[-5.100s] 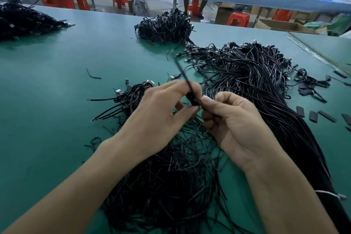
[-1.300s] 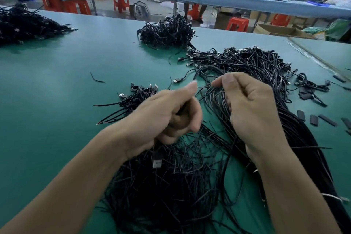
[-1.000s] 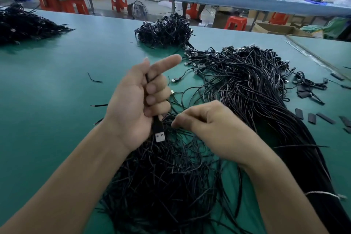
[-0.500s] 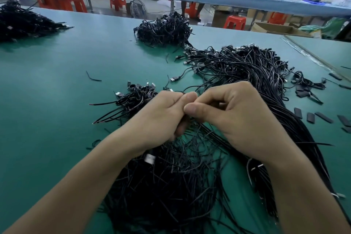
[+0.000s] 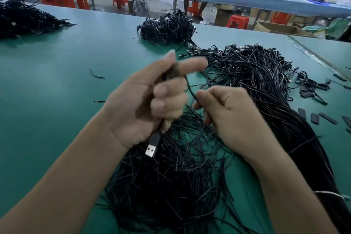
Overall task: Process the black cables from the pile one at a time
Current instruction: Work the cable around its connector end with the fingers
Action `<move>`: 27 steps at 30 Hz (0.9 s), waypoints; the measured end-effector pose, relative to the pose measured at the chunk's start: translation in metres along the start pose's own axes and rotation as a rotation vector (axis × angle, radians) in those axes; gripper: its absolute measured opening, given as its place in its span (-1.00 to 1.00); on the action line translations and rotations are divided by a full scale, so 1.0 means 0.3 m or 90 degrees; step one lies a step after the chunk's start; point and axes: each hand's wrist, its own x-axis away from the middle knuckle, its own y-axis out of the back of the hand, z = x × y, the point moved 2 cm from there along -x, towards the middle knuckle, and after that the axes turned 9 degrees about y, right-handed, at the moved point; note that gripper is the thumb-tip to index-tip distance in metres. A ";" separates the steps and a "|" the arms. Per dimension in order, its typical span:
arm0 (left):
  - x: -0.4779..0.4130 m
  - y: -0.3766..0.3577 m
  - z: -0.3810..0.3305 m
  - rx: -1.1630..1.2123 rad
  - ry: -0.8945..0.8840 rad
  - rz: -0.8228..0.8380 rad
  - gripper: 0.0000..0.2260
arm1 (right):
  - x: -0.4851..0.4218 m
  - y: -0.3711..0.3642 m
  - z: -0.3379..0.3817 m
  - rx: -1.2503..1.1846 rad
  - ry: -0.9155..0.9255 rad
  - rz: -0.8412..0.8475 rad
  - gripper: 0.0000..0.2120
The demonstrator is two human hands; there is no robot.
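Gripping black cable (image 5: pixel 190 91) in left hand (image 5: pixel 150 104), USB plug (image 5: pixel 152 148) dangling below palm | pinching same cable in right hand (image 5: pixel 228 118), close beside | held above tangled cable pile (image 5: pixel 171 186) on green table (image 5: pixel 57 81)

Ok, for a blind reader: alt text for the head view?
Left hand holds a black cable, USB plug hanging below the grip; right hand pinches it over a cable pile on a green table.

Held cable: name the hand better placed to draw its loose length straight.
Right, probably. The left hand grips the cable above its USB plug, anchoring it; the right hand pinches the loose length beside it.
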 end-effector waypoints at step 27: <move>-0.031 -0.019 0.018 0.057 -0.184 -0.198 -0.66 | 0.010 -0.041 0.054 0.031 0.036 0.140 -0.74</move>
